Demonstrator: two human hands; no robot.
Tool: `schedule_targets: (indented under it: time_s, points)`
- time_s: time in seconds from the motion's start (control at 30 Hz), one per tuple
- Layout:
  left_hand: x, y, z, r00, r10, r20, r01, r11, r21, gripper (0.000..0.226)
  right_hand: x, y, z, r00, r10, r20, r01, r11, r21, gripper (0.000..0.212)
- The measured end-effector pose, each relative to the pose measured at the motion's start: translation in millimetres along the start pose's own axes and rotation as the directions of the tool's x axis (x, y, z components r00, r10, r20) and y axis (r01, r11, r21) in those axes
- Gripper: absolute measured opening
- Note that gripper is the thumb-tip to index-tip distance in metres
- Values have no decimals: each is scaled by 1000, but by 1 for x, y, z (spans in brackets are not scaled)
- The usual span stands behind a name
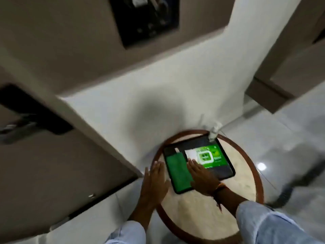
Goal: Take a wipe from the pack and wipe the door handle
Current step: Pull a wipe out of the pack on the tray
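A green wipe pack (209, 156) with a white flap lies on a black tray (226, 173) atop a small round table (207, 205). My right hand (200, 175) hovers flat over the tray, fingertips at the near-left edge of the pack, fingers spread, holding nothing. My left hand (154, 184) is open too, fingers apart, over the table's left rim beside the tray. The door handle (19, 127), a dark lever on a black plate, is on the brown door at the far left. The view is blurred.
A green cloth (177, 170) lies on the tray's left part. A small white object (213, 132) stands at the tray's far corner. A white wall rises behind the table, with a black panel (146, 20) high up. Glossy tiled floor spreads to the right.
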State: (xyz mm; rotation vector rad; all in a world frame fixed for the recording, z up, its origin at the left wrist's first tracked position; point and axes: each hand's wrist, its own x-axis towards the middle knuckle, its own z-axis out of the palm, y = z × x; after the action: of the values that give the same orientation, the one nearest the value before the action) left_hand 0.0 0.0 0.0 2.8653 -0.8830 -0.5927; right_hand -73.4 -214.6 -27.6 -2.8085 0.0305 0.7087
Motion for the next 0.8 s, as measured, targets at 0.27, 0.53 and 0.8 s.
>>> schedule_targets:
  time_s: [0.27,0.53,0.8]
  points:
    - [138,84,146,970,205,128,-205,979,-14,70,37,119,116,984,176,39,-177,983,49,74]
    - [223,110,188,948,314,46,-316,948,38,72,53,137,156,979,171,-111,-168,985,30,66]
    - [241,117,202,950,311,-25,-299,931,212,72,53,143,160,981,120,-151,-126,991,-32,65]
